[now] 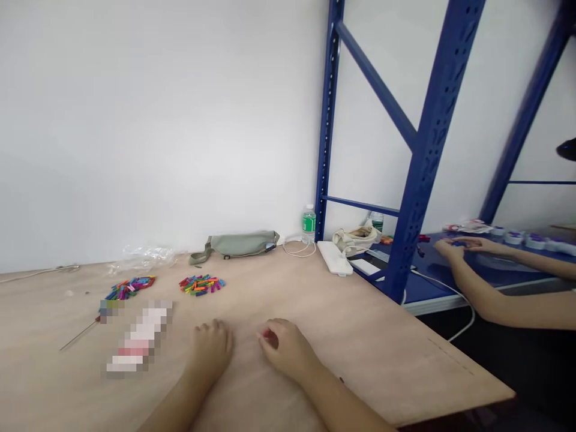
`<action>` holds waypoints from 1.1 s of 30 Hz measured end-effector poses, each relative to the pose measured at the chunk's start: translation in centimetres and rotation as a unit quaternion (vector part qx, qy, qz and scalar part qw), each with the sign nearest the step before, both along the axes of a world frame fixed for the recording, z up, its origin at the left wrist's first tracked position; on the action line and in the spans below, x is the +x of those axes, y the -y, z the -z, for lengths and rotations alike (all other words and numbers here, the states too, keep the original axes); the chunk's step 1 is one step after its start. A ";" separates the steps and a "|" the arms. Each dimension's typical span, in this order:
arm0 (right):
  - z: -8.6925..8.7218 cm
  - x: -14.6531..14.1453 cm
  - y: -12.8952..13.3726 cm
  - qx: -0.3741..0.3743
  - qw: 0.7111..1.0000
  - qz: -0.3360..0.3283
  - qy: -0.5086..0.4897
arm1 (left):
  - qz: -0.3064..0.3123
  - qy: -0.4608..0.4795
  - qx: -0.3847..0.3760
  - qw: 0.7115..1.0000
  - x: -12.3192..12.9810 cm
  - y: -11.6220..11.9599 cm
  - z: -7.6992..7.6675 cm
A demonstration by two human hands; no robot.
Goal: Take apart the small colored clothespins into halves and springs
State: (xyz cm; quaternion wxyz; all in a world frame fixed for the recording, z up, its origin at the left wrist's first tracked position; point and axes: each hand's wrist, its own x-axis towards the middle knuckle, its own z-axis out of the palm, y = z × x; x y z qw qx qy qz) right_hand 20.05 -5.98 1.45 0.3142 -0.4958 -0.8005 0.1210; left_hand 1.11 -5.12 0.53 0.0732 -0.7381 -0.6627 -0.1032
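Note:
My left hand (210, 351) rests on the plywood tabletop (360, 354) with its fingers curled, and whatever they may cover is hidden. Beside it, my right hand (286, 350) pinches a small red piece (269, 337) at the fingertips. Ahead of my hands lie two heaps of multicoloured small sticks (128, 288) (201, 285). Left of my left hand is a pixelated, blurred package (139, 336), and a thin metal needle (78, 335) lies further left. Neither hand touches these.
A co-worker's hands (454, 247) work at a blue bench (450, 282) at the right, beyond blue steel shelving uprights (432, 132). Along the wall stand a grey-green waist bag (238, 244), a plastic bag (144, 259), a water bottle (308, 223) and a white power strip (333, 258).

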 end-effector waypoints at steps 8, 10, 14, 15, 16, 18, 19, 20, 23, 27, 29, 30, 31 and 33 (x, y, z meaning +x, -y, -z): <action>0.8 0.1 -0.9 0.034 0.999 0.011 0.002 | -0.019 0.006 0.027 0.999 0.0 0.5 -0.1; 0.7 0.2 -1.0 0.024 1.000 0.012 -0.005 | -0.024 0.009 0.035 0.999 0.0 0.6 -0.1; 0.9 0.3 -1.2 0.013 1.000 0.008 -0.019 | -0.029 0.019 0.035 0.999 -0.1 0.4 0.0; 0.9 0.4 -1.3 0.012 1.000 0.007 -0.022 | -0.030 0.022 0.033 0.999 -0.1 0.3 0.0; 1.0 0.4 -1.4 0.011 1.000 0.008 -0.025 | -0.031 0.025 0.032 0.999 -0.1 0.2 0.0; 1.0 0.5 -1.5 0.010 0.999 0.010 -0.032 | -0.031 0.029 0.033 0.999 -0.1 0.1 0.1; 1.0 0.5 -1.6 0.009 0.999 0.009 -0.037 | -0.031 0.030 0.035 0.998 -0.1 0.0 0.1; 0.9 0.6 -1.6 0.008 0.999 0.006 -0.041 | -0.031 0.032 0.037 0.998 -0.1 0.0 0.2; 0.7 0.8 -1.7 -0.001 0.999 -0.007 -0.048 | -0.031 0.043 0.042 0.998 -0.2 -0.1 0.5; 0.5 1.0 -1.5 -0.008 0.999 -0.004 -0.052 | -0.028 0.064 0.048 0.996 -0.9 -0.5 1.2; 0.5 1.1 -1.4 -0.014 0.998 -0.002 -0.053 | -0.022 0.072 0.044 0.996 -1.6 -1.2 1.2; 0.5 1.1 -1.4 -0.017 0.998 -0.004 -0.053 | -0.018 0.075 0.041 0.996 -2.0 -1.8 1.1; 0.5 1.1 -1.4 -0.019 0.998 -0.008 -0.053 | -0.017 0.076 0.037 0.996 -2.3 -2.5 0.8; 0.5 1.2 -1.3 -0.021 0.998 -0.012 -0.051 | -0.024 0.077 0.035 0.996 -3.1 -4.3 -0.2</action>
